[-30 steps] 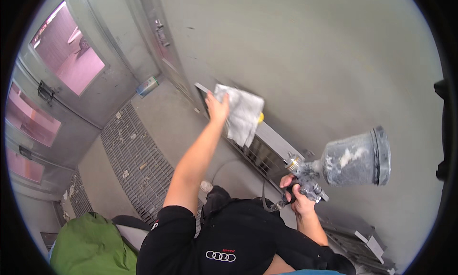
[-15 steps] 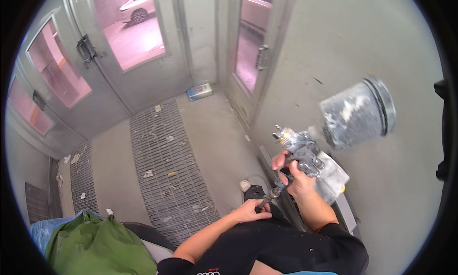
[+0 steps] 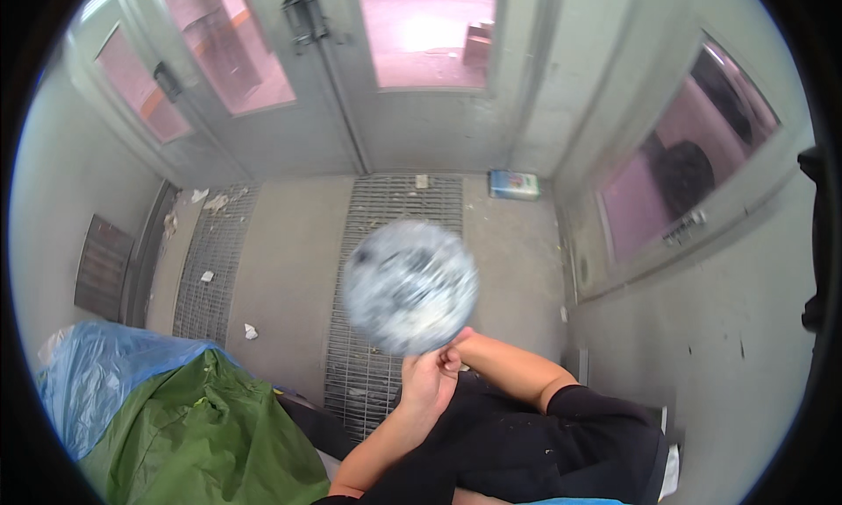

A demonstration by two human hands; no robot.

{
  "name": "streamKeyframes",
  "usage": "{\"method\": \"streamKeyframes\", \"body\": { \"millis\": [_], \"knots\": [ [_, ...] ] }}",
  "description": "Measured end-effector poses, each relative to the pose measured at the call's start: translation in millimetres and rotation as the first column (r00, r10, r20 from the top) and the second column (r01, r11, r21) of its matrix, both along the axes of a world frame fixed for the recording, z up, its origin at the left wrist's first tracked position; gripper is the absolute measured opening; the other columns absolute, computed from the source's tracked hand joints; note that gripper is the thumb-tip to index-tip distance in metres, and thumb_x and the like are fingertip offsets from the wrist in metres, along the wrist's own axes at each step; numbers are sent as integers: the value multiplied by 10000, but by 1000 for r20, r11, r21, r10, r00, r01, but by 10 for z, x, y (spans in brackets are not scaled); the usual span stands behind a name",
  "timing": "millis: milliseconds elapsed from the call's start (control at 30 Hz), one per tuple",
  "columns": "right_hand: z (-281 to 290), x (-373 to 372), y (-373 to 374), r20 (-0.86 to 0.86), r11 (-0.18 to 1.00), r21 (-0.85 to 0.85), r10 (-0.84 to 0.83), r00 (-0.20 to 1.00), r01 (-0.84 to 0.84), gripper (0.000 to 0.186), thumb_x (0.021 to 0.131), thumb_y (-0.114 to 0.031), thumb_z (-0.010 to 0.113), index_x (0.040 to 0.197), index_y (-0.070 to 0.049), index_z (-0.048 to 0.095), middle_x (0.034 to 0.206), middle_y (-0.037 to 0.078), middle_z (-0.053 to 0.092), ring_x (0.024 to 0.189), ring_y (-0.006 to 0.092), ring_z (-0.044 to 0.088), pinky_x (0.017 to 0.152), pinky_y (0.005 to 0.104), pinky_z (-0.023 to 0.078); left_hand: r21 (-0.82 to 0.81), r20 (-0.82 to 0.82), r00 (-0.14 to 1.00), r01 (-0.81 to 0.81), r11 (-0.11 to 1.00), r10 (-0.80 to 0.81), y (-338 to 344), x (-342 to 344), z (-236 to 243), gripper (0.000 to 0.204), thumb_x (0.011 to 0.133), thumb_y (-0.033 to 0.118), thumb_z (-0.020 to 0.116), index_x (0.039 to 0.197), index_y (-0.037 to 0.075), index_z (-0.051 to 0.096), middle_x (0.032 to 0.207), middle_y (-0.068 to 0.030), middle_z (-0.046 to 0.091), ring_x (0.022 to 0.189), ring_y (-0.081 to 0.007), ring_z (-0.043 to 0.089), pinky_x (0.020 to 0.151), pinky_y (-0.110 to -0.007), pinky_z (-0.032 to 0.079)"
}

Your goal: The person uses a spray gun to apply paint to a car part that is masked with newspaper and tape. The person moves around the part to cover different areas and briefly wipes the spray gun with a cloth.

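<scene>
The spray gun's large cup (image 3: 410,288), grey with pale paint smears and blurred, faces me end-on in the middle of the view and covers the gun's body. Just below it my left hand (image 3: 428,378) has its fingers curled around something I cannot make out. My right hand (image 3: 465,338) is mostly hidden by the cup and grips the spray gun. At the lower right edge, behind my dark sleeve, a white item (image 3: 669,470) shows in part.
Green sheeting (image 3: 202,435) and blue plastic (image 3: 105,373) cover something at lower left. Metal floor grates (image 3: 364,391) run toward grey double doors (image 3: 421,124) with pink-tinted windows. A flat rectangular package (image 3: 513,185) lies by the doors. A windowed door (image 3: 614,273) stands at right.
My view has turned toward the doors and the spray gun has swung to the centre. My left hand, earlier on the grey-white cloth at the wall, has moved beneath the gun.
</scene>
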State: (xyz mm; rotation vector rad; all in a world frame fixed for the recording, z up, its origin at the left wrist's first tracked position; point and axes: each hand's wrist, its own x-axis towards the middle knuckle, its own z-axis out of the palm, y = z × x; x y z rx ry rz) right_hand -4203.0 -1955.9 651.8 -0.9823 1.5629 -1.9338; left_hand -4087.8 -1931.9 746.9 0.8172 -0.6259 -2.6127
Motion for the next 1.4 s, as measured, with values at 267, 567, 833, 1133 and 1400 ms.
{"method": "streamKeyframes", "body": {
  "millis": [267,567,833,1133,1400],
  "knots": [
    [452,245,-2700,-437,980,-199,-87,895,-2,462,761,-28,710,1206,-11,589,976,156,646,829,365,662,719,388,545,156,-305,835,-430,889,457,-2400,116,-158,277,1081,249,504,1185,19,616,897,-18,689,610,-16,518,520,-150,431],
    [1083,-467,-5177,-555,838,-538,-272,786,-89,378,898,-146,599,1229,38,600,1118,216,660,966,401,676,831,391,556,63,-347,769,-553,831,538,-4560,-479,405,267,1078,256,504,1148,26,621,876,-2,634,681,-54,515,585,-179,443],
    [960,-788,-7181,-508,787,-505,62,859,-355,320,939,-159,583,1187,41,613,1147,202,664,1001,355,667,858,373,548,20,-461,513,-810,586,724,-6329,-1145,184,255,1031,175,560,1211,8,630,1146,-49,651,1050,-167,582,881,-319,495],
    [865,-650,-9853,-382,641,-359,563,733,-678,248,949,-129,603,1138,30,622,1124,166,668,991,294,651,861,350,536,-57,-405,139,-990,127,904,-8842,-1667,556,218,1073,165,512,1060,-1,653,929,-53,697,814,-98,638,673,-247,485],
    [894,-163,-11557,-212,627,-300,691,691,-719,185,958,-103,621,1095,20,630,1103,134,672,982,239,637,864,329,525,-103,-295,174,-983,150,940,-10590,-1465,378,306,1083,260,511,1075,-7,659,872,-87,728,710,-91,644,627,-199,466]
  ]
}}
